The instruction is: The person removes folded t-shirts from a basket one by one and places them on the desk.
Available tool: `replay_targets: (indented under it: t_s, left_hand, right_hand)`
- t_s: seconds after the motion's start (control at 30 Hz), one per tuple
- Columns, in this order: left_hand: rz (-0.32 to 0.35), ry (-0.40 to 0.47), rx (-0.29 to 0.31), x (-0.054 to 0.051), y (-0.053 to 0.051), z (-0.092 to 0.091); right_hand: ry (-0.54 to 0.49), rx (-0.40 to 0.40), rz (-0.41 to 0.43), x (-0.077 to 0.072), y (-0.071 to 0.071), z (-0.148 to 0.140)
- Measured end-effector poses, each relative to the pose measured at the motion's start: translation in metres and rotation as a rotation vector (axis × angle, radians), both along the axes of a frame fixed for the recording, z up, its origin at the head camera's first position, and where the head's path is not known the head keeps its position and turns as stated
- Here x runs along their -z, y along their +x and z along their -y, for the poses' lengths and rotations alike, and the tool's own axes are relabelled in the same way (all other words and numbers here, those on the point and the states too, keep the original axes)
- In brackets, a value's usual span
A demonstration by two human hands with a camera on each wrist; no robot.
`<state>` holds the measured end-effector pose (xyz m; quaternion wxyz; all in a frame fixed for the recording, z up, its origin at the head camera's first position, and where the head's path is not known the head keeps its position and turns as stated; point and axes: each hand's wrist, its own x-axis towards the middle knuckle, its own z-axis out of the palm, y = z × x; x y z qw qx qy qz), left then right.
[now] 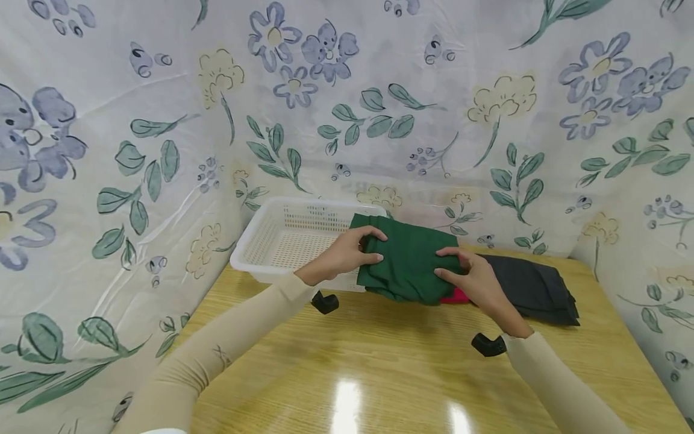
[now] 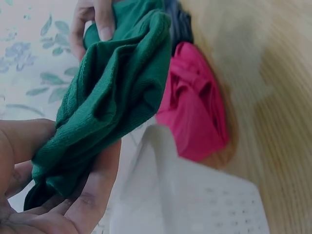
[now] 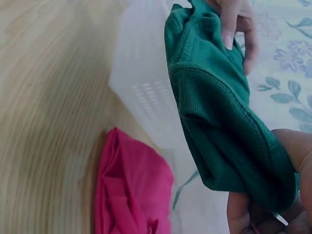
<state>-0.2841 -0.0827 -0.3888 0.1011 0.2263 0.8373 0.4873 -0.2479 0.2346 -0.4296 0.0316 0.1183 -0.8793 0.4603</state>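
Note:
A folded green garment (image 1: 409,259) is held up between both hands, above the table and partly over the right end of a white plastic basket (image 1: 260,265). My left hand (image 1: 347,252) pinches its left edge, thumb on one side and fingers on the other, as the left wrist view also shows. Gripping the opposite edge is my right hand (image 1: 477,283); in the right wrist view its thumb and fingers close round the ribbed cloth (image 3: 234,146). Below the green garment lies a folded pink garment (image 2: 192,107), mostly hidden in the head view.
A dark folded garment (image 1: 528,286) lies on the right of the wooden table (image 1: 379,367), beside the pink one. The basket stands at the back left, its slatted floor showing. Flower-printed cloth (image 1: 347,120) hangs round the back and sides. Black wrist mounts (image 1: 325,302) sit under each wrist.

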Motion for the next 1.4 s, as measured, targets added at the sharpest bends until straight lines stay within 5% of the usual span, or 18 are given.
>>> replay_targets:
  t_s: [0.4, 1.03, 1.4]
  left_hand:
    - [-0.03, -0.013, 0.044, 0.013, 0.01, -0.027]
    - [-0.134, -0.099, 0.127, 0.036, 0.022, -0.066]
    - [-0.092, -0.074, 0.137, 0.052, 0.037, -0.083]
  right_hand:
    - [-0.056, -0.009, 0.042, 0.013, 0.023, -0.027]
    - [0.009, 0.066, 0.01, 0.033, 0.057, -0.065]
    - [0.033, 0.098, 0.044, 0.047, 0.072, -0.083]
